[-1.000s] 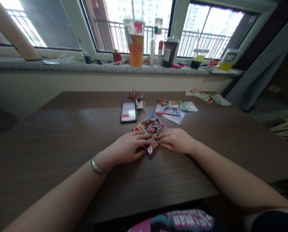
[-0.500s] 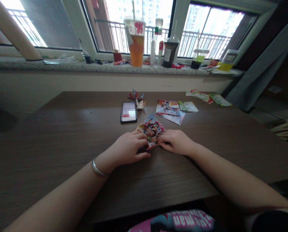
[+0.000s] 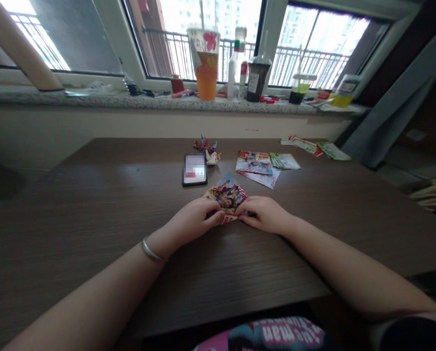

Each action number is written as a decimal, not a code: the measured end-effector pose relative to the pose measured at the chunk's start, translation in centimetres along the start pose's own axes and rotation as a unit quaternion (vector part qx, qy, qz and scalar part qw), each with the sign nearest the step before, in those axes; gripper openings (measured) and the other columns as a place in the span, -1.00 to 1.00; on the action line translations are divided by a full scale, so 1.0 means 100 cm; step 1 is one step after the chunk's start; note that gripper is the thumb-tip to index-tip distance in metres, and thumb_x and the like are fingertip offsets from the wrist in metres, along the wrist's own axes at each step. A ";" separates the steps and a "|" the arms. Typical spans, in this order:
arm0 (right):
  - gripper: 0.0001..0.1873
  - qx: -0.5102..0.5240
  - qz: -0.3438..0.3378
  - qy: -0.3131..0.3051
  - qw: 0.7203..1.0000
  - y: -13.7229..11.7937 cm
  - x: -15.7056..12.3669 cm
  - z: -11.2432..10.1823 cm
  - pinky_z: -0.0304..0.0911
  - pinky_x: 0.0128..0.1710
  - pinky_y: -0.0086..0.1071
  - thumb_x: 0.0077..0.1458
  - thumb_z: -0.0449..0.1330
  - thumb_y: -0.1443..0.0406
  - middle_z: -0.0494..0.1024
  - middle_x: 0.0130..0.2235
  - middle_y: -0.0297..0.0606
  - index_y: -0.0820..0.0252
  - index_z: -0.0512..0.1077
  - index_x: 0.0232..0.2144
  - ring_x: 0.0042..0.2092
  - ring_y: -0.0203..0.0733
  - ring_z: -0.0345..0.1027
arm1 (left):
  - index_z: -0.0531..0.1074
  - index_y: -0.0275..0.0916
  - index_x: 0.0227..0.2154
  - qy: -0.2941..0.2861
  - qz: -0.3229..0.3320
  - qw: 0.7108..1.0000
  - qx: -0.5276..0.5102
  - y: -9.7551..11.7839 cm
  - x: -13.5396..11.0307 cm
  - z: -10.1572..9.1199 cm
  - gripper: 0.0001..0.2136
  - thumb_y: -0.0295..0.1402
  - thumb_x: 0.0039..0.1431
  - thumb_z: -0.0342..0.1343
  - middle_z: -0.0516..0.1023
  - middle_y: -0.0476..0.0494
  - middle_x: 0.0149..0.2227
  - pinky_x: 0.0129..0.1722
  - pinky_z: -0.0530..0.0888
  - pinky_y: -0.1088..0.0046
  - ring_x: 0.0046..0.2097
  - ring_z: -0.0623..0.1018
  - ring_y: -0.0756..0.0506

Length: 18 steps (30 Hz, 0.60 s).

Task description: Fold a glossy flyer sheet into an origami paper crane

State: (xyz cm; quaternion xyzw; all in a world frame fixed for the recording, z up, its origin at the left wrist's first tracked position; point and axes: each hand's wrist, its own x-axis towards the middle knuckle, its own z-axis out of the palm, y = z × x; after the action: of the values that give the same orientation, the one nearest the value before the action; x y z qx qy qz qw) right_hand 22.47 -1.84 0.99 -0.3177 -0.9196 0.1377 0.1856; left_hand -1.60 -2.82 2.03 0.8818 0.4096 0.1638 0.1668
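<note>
A colourful printed sheet of paper (image 3: 228,191) lies on the brown table between my hands, one corner pointing away from me and its near edge folded up. My left hand (image 3: 199,214), with a silver bangle on the wrist, pinches the paper's near left edge between thumb and fingers. At the near right edge my right hand (image 3: 262,212) grips the same sheet, thumb below and fingers on top. My fingers cover both side corners. Just beyond the paper lies a phone (image 3: 195,169) with a blurred screen, and by it a white folded paper figure (image 3: 212,157).
Behind the phone sits a red and blue folded paper figure (image 3: 204,144). Printed sheets (image 3: 254,163) and green-white papers (image 3: 286,161) lie to the right, more papers (image 3: 302,145) farther back. Cups, including an orange drink (image 3: 207,73), and bottles line the windowsill (image 3: 159,103).
My left thumb has moved up and in from the table onto the paper's near edge. That edge is now turned up, showing a pale strip with red print. The right hand stays nearly in place.
</note>
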 end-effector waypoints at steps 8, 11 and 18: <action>-0.87 0.020 0.045 0.008 0.999 0.002 0.000 0.002 0.27 -0.24 -0.41 0.15 0.13 0.35 0.57 -0.26 -0.27 0.16 0.44 -0.23 -0.24 -0.24 0.44 | 0.47 -0.26 -0.39 0.038 -0.007 0.999 0.007 -0.011 0.003 0.005 -0.76 -0.31 0.29 -0.05 0.50 -0.14 -0.29 -0.20 0.41 0.39 -0.23 0.47 -0.09; -0.88 0.012 0.036 0.011 0.999 0.004 0.000 0.003 0.27 -0.25 -0.41 0.16 0.14 0.35 0.57 -0.28 -0.26 0.17 0.46 -0.25 -0.26 -0.24 0.44 | 0.49 -0.27 -0.36 0.035 -0.017 0.999 0.023 -0.012 0.002 0.005 -0.75 -0.31 0.29 -0.05 0.50 -0.17 -0.26 -0.16 0.42 0.35 -0.21 0.48 -0.11; -0.84 0.009 -0.016 0.030 0.999 0.011 0.000 0.006 0.31 -0.14 -0.36 0.15 0.14 0.37 0.58 -0.22 -0.26 0.14 0.50 -0.24 -0.17 -0.22 0.44 | 0.50 -0.26 -0.33 0.030 -0.035 0.996 0.079 -0.013 0.001 0.006 -0.74 -0.28 0.29 -0.06 0.50 -0.18 -0.24 -0.11 0.40 0.28 -0.18 0.47 -0.14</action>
State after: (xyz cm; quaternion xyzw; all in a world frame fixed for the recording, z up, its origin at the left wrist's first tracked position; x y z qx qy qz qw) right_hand 22.73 -1.08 0.04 -0.3053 -0.9171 0.1336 0.2187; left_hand -2.14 -2.00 0.94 0.8720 0.4568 0.1510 0.0900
